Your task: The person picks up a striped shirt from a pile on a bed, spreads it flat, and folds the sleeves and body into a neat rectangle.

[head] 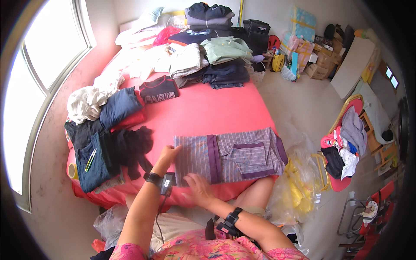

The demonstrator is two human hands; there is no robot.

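A grey-purple striped garment [195, 161] with dark purple bands lies folded into a long flat strip along the bed's near edge. At its left edge, my left hand [167, 157] grips the fabric, thumb uppermost and the other fingers partly hidden. My right hand [199, 190] hovers at the lower left edge with fingers spread, slightly blurred and holding nothing. Whether it touches the cloth is not plain. On the garment's right half, a smaller folded part [250, 159] with purple trim shows on top.
A pink-red sheet [208, 110] covers the bed. Dark clothes [97, 159] with a green-and-white cutter [91, 160] lie left, beside a tape roll [72, 171]. Folded clothes [226, 50] are stacked farther back. Plastic bags [294, 182] and a chair holding clothes [346, 146] stand right.
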